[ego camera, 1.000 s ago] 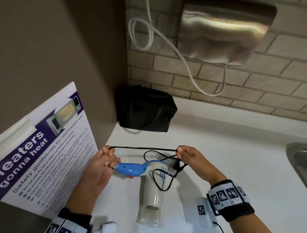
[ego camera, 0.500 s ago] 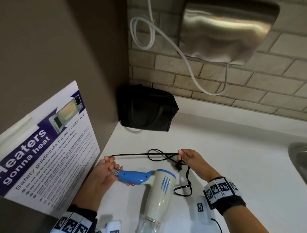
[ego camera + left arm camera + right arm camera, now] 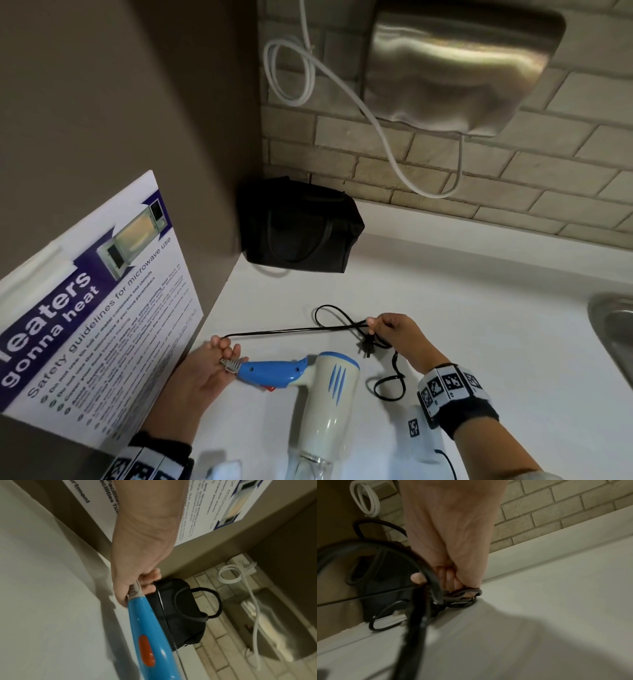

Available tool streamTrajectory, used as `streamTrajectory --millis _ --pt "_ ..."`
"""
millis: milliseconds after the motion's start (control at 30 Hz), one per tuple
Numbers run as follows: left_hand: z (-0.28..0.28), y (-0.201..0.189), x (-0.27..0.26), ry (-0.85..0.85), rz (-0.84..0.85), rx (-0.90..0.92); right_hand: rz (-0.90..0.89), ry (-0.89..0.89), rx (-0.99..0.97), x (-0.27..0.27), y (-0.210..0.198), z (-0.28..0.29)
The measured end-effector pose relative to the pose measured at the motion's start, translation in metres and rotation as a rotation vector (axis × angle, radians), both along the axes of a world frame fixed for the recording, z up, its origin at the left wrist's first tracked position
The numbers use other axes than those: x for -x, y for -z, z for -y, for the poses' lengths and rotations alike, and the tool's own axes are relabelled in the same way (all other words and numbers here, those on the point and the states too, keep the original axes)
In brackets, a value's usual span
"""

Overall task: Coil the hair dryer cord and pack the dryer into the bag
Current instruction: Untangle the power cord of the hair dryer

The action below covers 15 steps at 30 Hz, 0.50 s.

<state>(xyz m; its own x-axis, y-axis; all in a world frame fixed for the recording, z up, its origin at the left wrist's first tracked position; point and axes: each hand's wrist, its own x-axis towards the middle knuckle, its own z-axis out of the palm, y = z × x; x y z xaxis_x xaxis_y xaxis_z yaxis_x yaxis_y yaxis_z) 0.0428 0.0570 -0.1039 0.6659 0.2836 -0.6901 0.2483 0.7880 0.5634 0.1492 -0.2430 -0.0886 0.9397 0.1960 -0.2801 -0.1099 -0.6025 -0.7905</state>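
Hair dryer (image 3: 329,394) lies low in the middle of the head view on the white counter (image 3: 479,325), its cream barrel pointing toward the bottom edge and its blue handle (image 3: 270,373) sticking out to the left. The left hand (image 3: 205,373) has its fingers curled round the ribbed grey end of that handle where the cord leaves it; in the left wrist view the thumb and fingers close on that same grey collar, with the orange switch (image 3: 146,650) on the underside of the handle further down the frame.

From the left hand the black cord (image 3: 291,330) runs in a nearly straight line across to the right hand (image 3: 397,337), which pinches a small bunch of loops between curled fingers and thumb at centre right. One loop sticks up toward the wall, the plug (image 3: 365,347) hangs just below the fingers, and another loop lies on the counter right of the dryer's barrel. The right wrist view shows those fingers closed on the gathered strands, low against the counter, though it is blurred.

A black bag (image 3: 298,229) with loop handles sits in the corner at the upper middle, well apart from the dryer, against the brick wall. A microwave safety poster (image 3: 102,308) leans at the left, a metal hand dryer (image 3: 462,65) hangs at the upper right with a white cable (image 3: 291,72) looped beside it, and the rim of a sink (image 3: 613,329) shows at the right edge.
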Motion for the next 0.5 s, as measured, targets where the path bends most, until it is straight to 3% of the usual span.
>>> streamTrajectory --millis 67,167,300,367,433,500 --pt "0.0 0.001 0.001 0.065 -0.066 -0.08 0.008 0.018 0.068 -0.002 0.001 0.0" --pt "-0.005 0.006 0.003 0.322 -0.208 -0.367 0.04 -0.036 0.131 -0.001 -0.012 -0.003" --pt "0.001 0.006 -0.003 0.734 -0.235 -1.209 0.123 -0.123 0.146 0.005 -0.045 -0.008" --pt "0.018 -0.009 -0.008 0.731 -0.004 -1.518 0.15 -0.165 0.143 0.011 -0.064 -0.015" --pt "0.043 -0.035 -0.011 0.676 0.299 -1.545 0.164 -0.213 0.109 0.019 -0.081 -0.024" --pt "0.074 -0.068 -0.014 0.762 0.498 -1.592 0.211 -0.268 0.083 0.028 -0.095 -0.035"
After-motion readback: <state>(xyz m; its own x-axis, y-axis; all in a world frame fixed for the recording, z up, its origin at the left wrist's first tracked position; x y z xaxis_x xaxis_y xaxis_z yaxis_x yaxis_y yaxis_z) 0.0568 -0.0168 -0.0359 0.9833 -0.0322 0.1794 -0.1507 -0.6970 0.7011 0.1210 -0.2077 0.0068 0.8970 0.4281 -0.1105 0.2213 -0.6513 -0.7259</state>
